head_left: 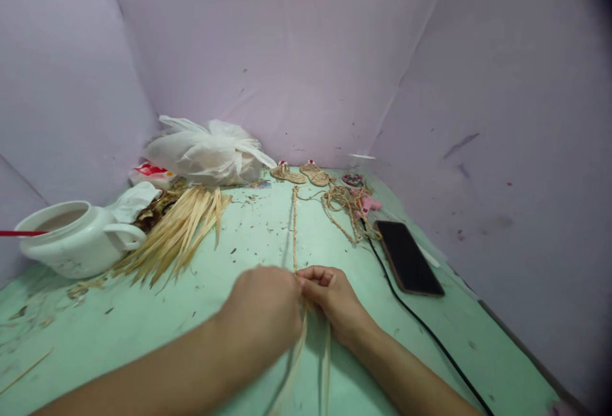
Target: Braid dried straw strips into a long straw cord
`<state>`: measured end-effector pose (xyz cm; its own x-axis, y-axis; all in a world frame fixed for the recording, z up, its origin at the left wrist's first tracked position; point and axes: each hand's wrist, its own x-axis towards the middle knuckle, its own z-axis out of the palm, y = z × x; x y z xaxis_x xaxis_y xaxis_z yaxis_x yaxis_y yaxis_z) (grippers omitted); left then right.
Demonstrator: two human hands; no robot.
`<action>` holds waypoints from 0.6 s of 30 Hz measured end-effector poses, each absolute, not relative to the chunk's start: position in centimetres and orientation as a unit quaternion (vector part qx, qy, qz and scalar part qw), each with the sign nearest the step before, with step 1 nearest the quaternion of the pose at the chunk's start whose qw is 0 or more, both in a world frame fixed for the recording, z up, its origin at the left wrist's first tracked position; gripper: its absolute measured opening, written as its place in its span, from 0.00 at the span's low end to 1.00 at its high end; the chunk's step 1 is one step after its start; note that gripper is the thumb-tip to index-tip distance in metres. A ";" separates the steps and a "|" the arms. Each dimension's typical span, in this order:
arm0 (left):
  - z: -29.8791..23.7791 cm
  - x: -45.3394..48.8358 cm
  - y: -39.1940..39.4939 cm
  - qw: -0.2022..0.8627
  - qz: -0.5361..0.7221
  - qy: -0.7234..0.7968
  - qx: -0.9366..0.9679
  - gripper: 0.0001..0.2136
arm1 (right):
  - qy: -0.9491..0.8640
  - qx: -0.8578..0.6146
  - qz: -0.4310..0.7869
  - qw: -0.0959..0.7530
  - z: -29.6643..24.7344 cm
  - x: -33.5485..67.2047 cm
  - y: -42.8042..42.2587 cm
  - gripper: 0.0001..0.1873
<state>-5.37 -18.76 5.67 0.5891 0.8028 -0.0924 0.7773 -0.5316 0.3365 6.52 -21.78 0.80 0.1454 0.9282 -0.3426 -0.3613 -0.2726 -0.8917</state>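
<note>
My left hand (262, 311) and my right hand (329, 298) meet at the middle of the green table (143, 320), both closed round the near end of a thin braided straw cord (294, 231). The cord runs straight away from my hands toward the back of the table. Loose straw strands (326, 365) hang from under my hands toward me. Fingers of the left hand are hidden behind its back; the right hand's fingers curl in a pinch at the braid.
A bundle of straw strips (179, 231) lies left, beside a white pot (71, 241) and a plastic bag (205, 151). Two small woven sandals (301, 174) and tangled cord (347, 209) sit at the back. A dark phone (408, 257) with a black cable (430, 333) lies right.
</note>
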 end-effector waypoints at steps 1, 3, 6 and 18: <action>6.5 -5.8 -17.7 0.172 0.070 0.480 0.857 0.09 | -0.276 -0.532 0.596 0.535 0.9 6.6 -21.8 0.17; 7.3 -6.2 -16.0 0.247 0.136 0.505 0.816 0.07 | -0.294 -0.544 0.590 0.520 1.1 6.7 -21.8 0.17; 7.2 -5.9 -15.2 0.418 0.211 0.520 0.714 0.09 | -0.310 -0.549 0.577 0.518 1.1 6.9 -21.8 0.16; 4.5 -4.8 -15.5 0.591 0.012 0.461 0.662 0.05 | -0.399 -0.544 0.549 0.493 0.7 7.8 -21.7 0.11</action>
